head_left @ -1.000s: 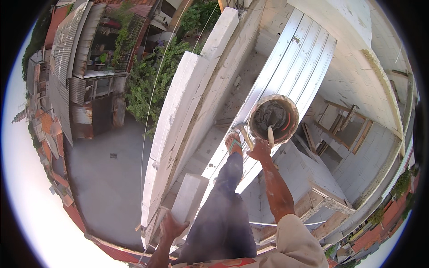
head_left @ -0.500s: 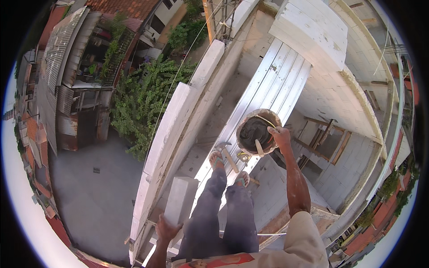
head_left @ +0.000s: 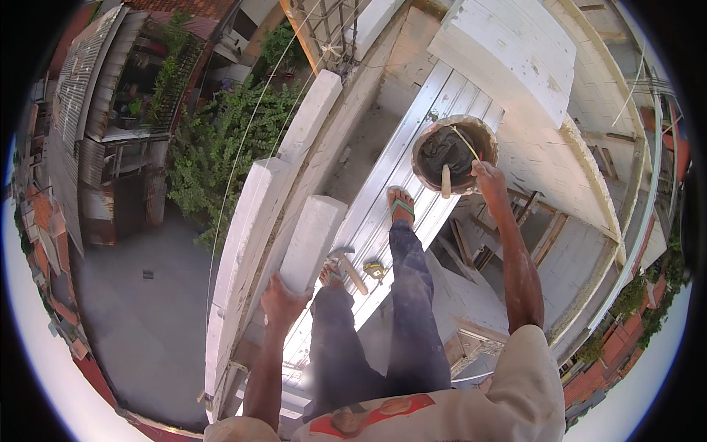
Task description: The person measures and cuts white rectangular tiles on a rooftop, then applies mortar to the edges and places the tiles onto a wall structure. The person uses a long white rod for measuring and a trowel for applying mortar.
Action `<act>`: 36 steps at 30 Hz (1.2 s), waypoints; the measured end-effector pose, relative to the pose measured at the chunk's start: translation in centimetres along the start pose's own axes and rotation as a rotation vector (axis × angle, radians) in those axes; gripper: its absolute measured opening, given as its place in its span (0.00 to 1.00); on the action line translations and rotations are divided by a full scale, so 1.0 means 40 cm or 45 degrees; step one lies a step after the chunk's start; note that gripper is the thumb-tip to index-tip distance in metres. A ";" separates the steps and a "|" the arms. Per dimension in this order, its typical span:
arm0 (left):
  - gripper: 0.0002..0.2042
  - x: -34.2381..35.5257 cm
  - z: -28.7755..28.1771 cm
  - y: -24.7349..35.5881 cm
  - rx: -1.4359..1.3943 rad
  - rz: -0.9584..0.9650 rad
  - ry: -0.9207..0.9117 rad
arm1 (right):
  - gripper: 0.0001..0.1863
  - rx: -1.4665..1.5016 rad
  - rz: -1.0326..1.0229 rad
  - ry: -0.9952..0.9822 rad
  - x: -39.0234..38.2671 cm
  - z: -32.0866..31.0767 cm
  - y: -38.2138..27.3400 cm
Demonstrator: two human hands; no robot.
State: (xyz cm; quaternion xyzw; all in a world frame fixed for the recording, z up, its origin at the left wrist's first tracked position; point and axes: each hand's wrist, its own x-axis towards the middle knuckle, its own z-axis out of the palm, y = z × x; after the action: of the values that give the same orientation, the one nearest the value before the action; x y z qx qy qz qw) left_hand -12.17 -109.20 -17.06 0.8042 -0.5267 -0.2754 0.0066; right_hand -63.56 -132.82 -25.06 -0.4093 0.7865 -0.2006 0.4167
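Note:
My right hand (head_left: pixel 490 179) is closed round the thin wire handle of a round bucket (head_left: pixel 492 151). Dark wet mortar (head_left: pixel 444 145) lies inside it, and a pale trowel handle (head_left: pixel 446 181) sticks out over the rim. My left hand (head_left: pixel 286 303) grips the near end of a long white lightweight block (head_left: pixel 314 237), beside the low block wall on the left. A hammer (head_left: pixel 349 271) lies by my left foot on the ribbed metal planks (head_left: pixel 442 96). Next to it sits a yellow and black tape measure (head_left: pixel 374 269).
I stand in sandals on narrow metal planks above a lower level. A block wall (head_left: pixel 247 214) runs along the left with a string line beside it; beyond is a drop to a grey yard (head_left: pixel 147 331). White block walls (head_left: pixel 508 55) rise at the right; timber framing (head_left: pixel 549 239) shows below.
My right foot has stepped forward past the hammer. The bucket has moved forward and right in my right hand. My left hand has carried the block forward along the wall.

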 end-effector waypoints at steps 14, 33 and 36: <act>0.41 0.568 0.665 0.380 -0.223 0.395 -0.052 | 0.11 -0.587 -0.513 0.634 0.592 -0.184 0.162; 0.23 0.586 0.933 0.306 0.114 0.533 0.068 | 0.14 -1.768 -0.521 -0.025 0.690 0.076 0.320; 0.18 0.583 0.936 0.311 0.089 0.534 0.112 | 0.11 -1.717 -0.599 0.190 0.660 0.042 0.320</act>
State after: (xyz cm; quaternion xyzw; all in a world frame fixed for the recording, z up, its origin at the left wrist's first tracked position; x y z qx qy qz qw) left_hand -32.65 -124.11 -55.22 0.6882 -0.6907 -0.2141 0.0590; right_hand -76.67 -146.72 -47.40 -0.7215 0.6566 0.2169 -0.0361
